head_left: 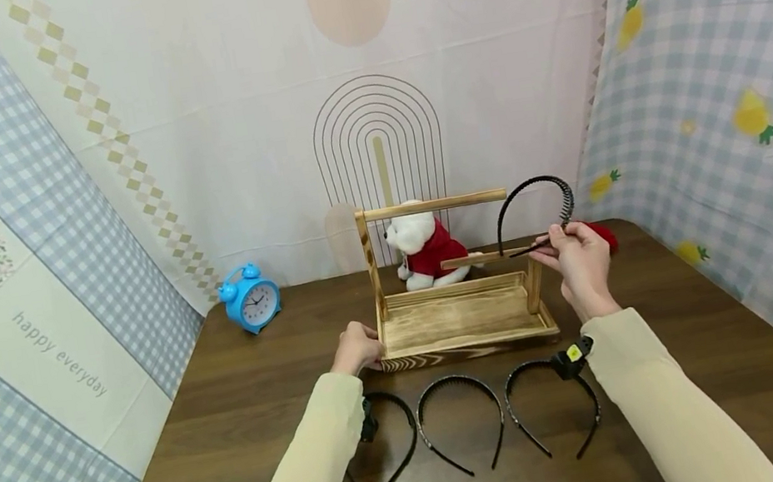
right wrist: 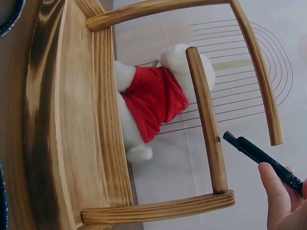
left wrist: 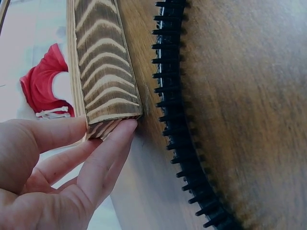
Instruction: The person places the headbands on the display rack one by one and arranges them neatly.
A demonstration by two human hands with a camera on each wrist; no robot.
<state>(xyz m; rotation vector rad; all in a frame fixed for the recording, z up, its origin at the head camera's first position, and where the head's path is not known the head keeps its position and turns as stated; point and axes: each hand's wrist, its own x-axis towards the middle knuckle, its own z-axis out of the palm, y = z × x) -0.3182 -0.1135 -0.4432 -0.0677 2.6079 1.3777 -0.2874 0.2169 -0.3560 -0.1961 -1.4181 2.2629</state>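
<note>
Steadying the wooden rack [head_left: 472,351] is left to the left hand [head_left: 358,348], by whose thumb and fingertips the left end of its tray [head_left: 459,318] is pinched. A black headband [head_left: 566,198] is grasped in the right hand [head_left: 583,265], by one side between thumb and fingers, and is held up near the right end of the rack, just beside the free end of the upper bar [head_left: 434,205]. In the right wrist view the band is seen edge-on and apart from that bar's end, so it is judged not to be hung yet. Three headbands [head_left: 454,379] are laid in a row on the table [head_left: 220,436], in front of the rack.

If the step in hand is taken as fitting the band onto a bar, its curve is best lined up with the bar's free end before any sideways push is made. The lower bar [head_left: 466,261] should be given room, since the band's tips could be caught on it. A light pinch is called for: the band is likely to flex if squeezed, and its teeth may be snagged on the wood. Firm pressure is best given at the tray's corner, as the rack could be nudged toward the plush toy [head_left: 434,254] sitting behind it. Whether any part of the band touches the lower bar cannot be told.
</note>
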